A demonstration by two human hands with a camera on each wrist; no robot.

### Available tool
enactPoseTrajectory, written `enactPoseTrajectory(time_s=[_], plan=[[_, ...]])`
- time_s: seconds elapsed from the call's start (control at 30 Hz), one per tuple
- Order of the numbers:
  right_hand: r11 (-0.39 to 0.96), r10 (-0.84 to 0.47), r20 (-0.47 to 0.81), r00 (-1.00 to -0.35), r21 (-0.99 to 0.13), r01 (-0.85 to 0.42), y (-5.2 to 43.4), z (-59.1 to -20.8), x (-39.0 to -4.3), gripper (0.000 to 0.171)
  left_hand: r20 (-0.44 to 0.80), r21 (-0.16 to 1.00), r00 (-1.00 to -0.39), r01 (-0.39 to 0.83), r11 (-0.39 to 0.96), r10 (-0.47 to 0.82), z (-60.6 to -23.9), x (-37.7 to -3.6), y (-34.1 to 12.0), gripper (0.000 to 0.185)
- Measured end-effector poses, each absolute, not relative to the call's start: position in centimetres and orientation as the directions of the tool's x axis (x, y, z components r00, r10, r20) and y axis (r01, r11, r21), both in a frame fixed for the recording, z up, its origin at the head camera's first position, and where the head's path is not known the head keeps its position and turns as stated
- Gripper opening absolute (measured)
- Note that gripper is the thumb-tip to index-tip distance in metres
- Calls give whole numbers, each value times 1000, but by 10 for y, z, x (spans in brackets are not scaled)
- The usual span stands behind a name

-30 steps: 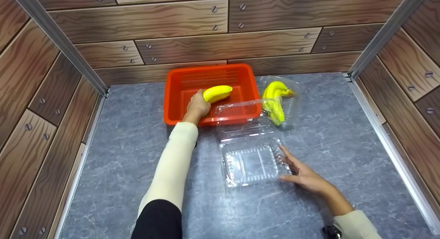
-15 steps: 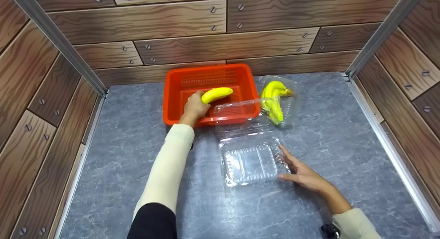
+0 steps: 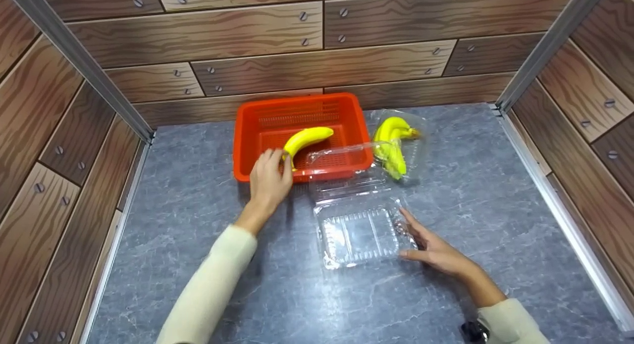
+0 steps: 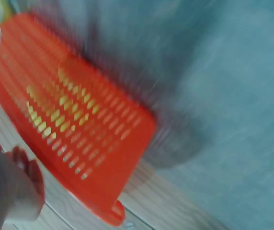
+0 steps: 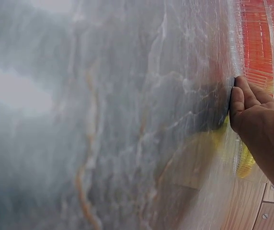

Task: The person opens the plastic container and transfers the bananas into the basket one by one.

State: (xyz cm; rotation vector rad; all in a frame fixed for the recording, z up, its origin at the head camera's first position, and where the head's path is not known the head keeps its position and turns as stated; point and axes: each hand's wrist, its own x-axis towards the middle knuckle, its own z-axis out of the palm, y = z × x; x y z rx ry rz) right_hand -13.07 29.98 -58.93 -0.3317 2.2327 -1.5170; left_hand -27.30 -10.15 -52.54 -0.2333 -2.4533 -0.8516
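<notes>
A single yellow banana [image 3: 303, 138] lies in the orange basket [image 3: 297, 99] at the back of the grey tabletop. My left hand [image 3: 270, 178] hovers at the basket's front rim with relaxed fingers and holds nothing; its fingertips are just short of the banana's near end. In the blurred left wrist view the basket [image 4: 74, 124] shows yellow through its slots. An open clear clamshell box [image 3: 361, 235] lies empty in front of the basket. My right hand [image 3: 426, 245] rests with straight fingers against the box's right side, which the right wrist view confirms: right hand [image 5: 259, 120], clear box [image 5: 252, 52].
A bunch of bananas [image 3: 394, 143] sits in another clear container to the right of the basket. Wood-pattern walls [image 3: 317, 47] close in the back and both sides. Bare grey tabletop [image 3: 188, 235] lies left and front.
My left hand has let go of the banana, which now lies in the basket, and has drawn back toward me. The right hand stays against the clamshell box.
</notes>
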Motion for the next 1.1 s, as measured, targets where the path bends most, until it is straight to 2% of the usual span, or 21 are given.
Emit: enactPoseTrajectory(time_s=[0.1, 0.17, 0.23, 0.4, 0.5, 0.73, 0.97, 1.1], plan=[[373, -422, -194, -885, -928, 25, 300, -586, -131, 106, 622, 537, -783, 407, 739, -21, -534, -244, -103, 17], [376, -419, -190, -888, -926, 21, 301, -585, -130, 106, 617, 560, -787, 433, 706, -8, -541, -225, -99, 18], [380, -412, -185, -892, -925, 17, 302, -584, -129, 107, 558, 595, -829, 429, 680, 34, -547, -206, -92, 23], [391, -415, -174, -893, -920, -2, 301, -585, -126, 105, 315, 718, -937, 341, 607, 153, -565, -175, -70, 42], [401, -418, -182, -890, -916, -2, 298, -585, -126, 105, 247, 750, -948, 317, 580, 199, -574, -168, -64, 49], [417, -428, -200, -882, -909, 4, 290, -586, -128, 106, 232, 736, -941, 335, 588, 246, -586, -164, -68, 65], [445, -441, -218, -871, -896, -1, 281, -583, -126, 105, 255, 790, -943, 330, 517, 213, -591, -156, -81, 67], [474, -461, -202, -864, -879, -48, 271, -584, -126, 105, 253, 827, -951, 307, 470, 177, -592, -150, -92, 70]])
